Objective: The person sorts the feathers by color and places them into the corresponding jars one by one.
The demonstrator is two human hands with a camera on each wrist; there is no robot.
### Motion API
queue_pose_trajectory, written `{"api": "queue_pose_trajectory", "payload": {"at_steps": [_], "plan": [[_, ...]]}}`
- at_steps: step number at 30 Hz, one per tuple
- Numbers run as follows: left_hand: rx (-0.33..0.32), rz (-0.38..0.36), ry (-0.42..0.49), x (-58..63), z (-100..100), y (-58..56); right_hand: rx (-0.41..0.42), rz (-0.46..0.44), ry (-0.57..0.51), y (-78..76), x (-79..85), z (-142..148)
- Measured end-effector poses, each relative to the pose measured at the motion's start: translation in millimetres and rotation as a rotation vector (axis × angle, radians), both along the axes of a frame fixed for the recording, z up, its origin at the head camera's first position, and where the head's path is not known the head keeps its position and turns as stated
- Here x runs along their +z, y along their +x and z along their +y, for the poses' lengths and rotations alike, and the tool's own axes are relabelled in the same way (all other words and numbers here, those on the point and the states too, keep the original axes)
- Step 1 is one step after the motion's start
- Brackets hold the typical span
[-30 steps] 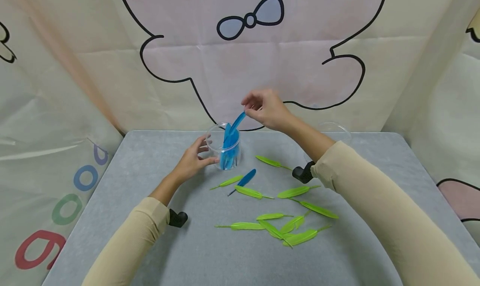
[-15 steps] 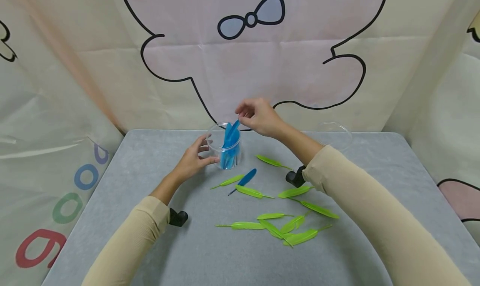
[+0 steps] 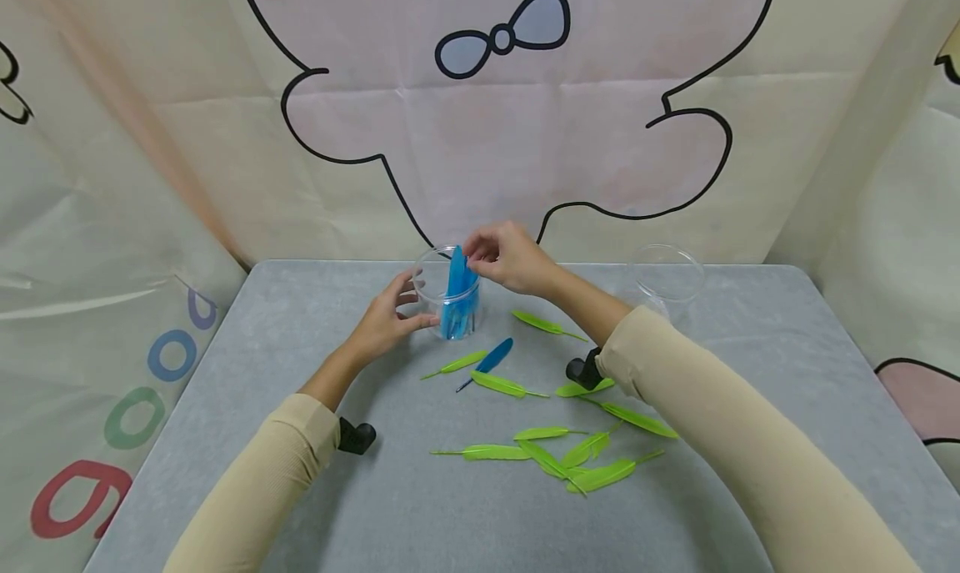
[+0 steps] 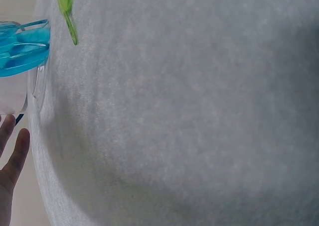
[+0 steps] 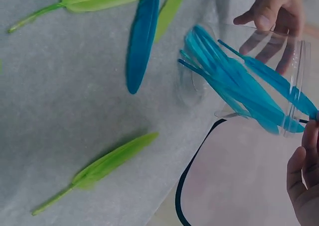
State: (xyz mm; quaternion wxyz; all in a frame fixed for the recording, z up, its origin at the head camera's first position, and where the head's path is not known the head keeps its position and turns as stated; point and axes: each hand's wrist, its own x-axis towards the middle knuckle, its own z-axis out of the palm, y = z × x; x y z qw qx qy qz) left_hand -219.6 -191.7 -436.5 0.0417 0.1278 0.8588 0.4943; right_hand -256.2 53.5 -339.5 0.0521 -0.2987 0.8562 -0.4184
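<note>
A pale backdrop printed with thick black outlines hangs behind the worktop, with a left hanging bearing coloured loop shapes and a right hanging closing in the sides. The worktop is grey and softly mottled; its far edge runs straight just under the backdrop, the far corners are rounded, and the side edges splay toward the near side. Open grey surface spreads from the left edge to the left sleeve, along the near side below the feathers, and from the right sleeve to the right edge.

The left hand reaches round the clear cup, its grip spread, thumb on the near side and fingers on the far side. The cup stands upright near the far edge, left of the middle. The right hand is over the cup's rim, its grip pinching the tip of one blue feather whose shaft points down inside. A second clear cup stands near the far edge, farther right.

Several blue feathers lean together in the first cup. Green feathers lie scattered across the middle, some overlapping, and a loose blue feather lies among them, just in front of the held cup.
</note>
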Motion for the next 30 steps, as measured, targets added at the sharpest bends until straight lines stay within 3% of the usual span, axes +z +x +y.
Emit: {"api": "queue_pose_trajectory", "payload": {"at_steps": [5,13,21,30], "plan": [[-0.002,0.002,-0.002,0.2,0,0.4,0.016,0.013,0.002,0.2,-3.4,2],[0.009,0.003,-0.014,0.1,0,1.1,-0.053,0.009,-0.006,-2.8,-9.7,20],[0.008,0.008,-0.021,-1.4,-1,0.4,-0.055,-0.026,-0.016,-3.1,-21.6,38],[0.006,0.007,-0.021,-1.4,0,0.4,-0.015,-0.124,0.026,0.0,-41.9,45]]}}
